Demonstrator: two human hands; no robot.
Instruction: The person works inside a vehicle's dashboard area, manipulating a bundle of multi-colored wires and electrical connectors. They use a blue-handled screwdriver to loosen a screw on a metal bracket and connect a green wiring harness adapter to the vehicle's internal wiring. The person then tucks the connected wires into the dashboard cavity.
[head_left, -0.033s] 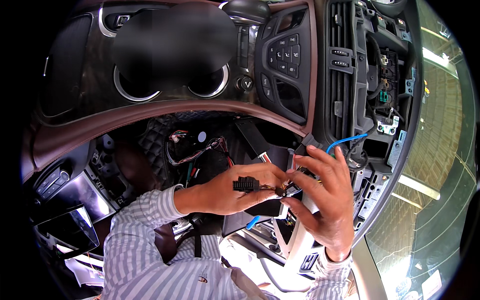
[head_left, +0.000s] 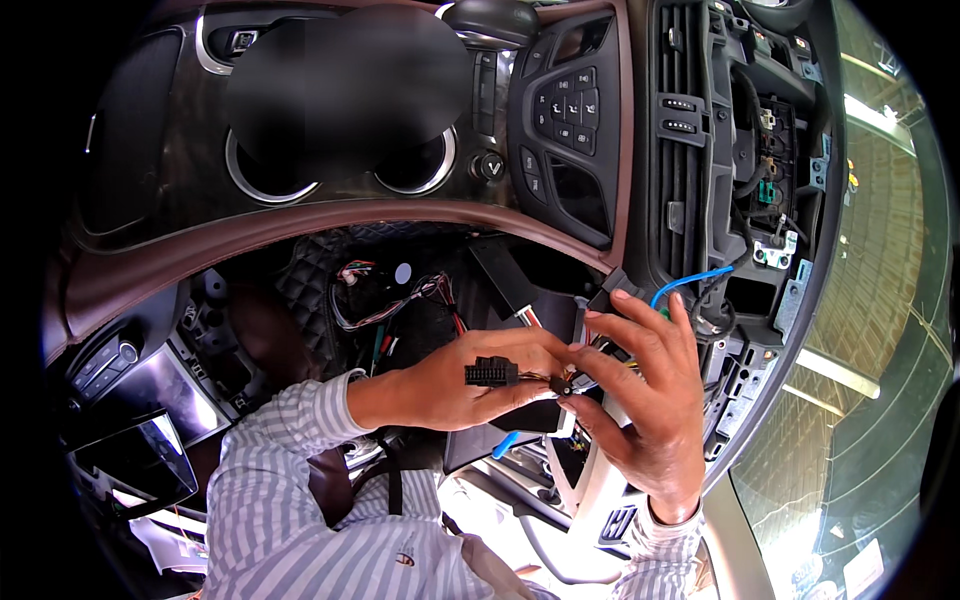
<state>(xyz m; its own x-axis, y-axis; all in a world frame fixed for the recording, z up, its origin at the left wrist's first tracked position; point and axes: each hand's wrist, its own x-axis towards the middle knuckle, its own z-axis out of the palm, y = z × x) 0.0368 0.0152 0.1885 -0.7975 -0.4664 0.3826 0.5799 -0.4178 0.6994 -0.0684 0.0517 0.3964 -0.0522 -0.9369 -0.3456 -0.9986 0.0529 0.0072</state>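
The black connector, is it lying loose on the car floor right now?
No, the black connector is held up in the left hand, with the right hand pinching its wires beside it.

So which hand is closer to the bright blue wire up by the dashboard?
Right. The right hand has its fingertips reaching up just below the blue wire. The left hand sits farther left and lower, holding a black connector.

Black connector [head_left: 491,373], blue wire [head_left: 690,279], grey-striped sleeves [head_left: 290,470].
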